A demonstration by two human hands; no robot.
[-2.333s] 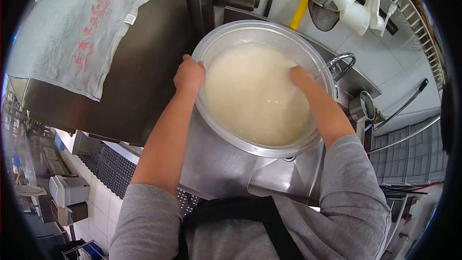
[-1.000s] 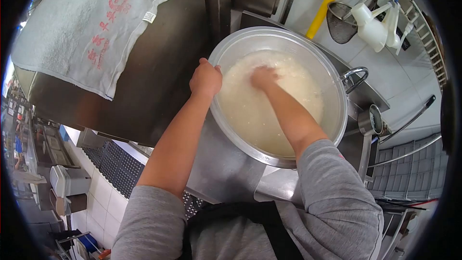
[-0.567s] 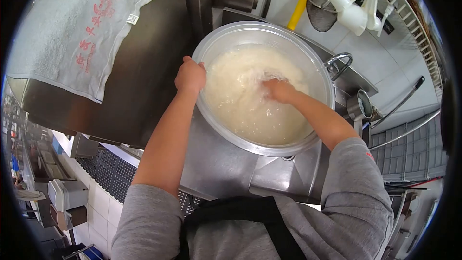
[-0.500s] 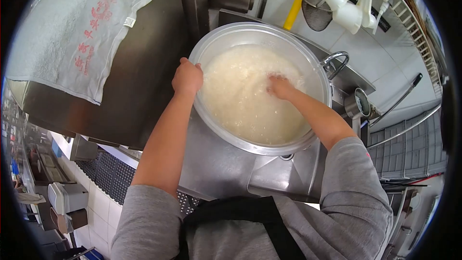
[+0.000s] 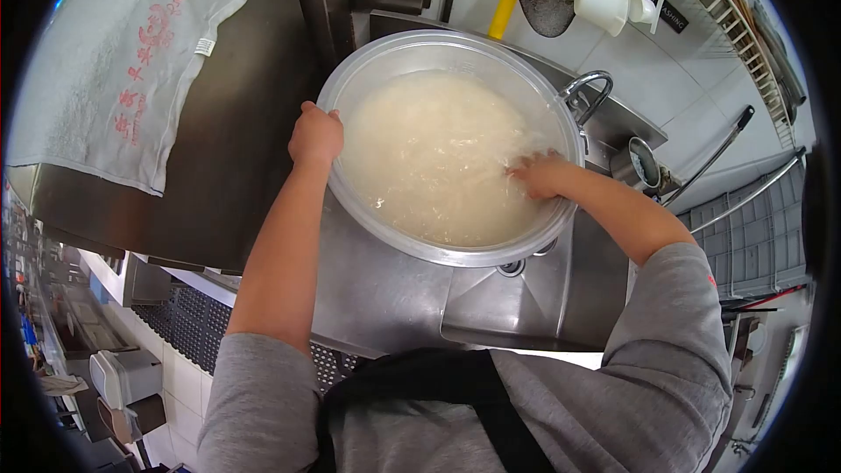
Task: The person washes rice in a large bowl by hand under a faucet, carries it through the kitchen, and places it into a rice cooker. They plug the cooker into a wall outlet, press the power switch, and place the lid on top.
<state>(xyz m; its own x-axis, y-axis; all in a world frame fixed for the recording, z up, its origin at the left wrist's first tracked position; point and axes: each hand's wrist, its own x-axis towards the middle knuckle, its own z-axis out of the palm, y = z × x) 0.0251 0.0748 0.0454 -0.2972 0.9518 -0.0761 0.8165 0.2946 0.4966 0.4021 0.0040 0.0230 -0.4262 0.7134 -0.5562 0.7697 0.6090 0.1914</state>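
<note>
A big round metal basin (image 5: 357, 213) full of cloudy, milky water (image 5: 412, 149) rests over the sink. My left hand (image 5: 317, 133) is closed around the basin's left rim. Inside the basin, near its right side, my right hand (image 5: 541, 173) dips into the water with the fingers apart and partly under the surface. Ripples spread about it. Whatever lies beneath the milky surface is hidden.
A steel sink (image 5: 499, 307) with a curved faucet (image 5: 589, 92) lies under and behind the basin. A metal cup (image 5: 635, 165) stands at the right. A strainer (image 5: 545, 2) and white scoops (image 5: 604, 2) hang above. On the left steel counter lies a white cloth (image 5: 114, 70).
My right hand has moved from nearer the basin's middle toward its right side, with more of the fingers showing. My left hand stays on the rim. The whole view has shifted slightly.
</note>
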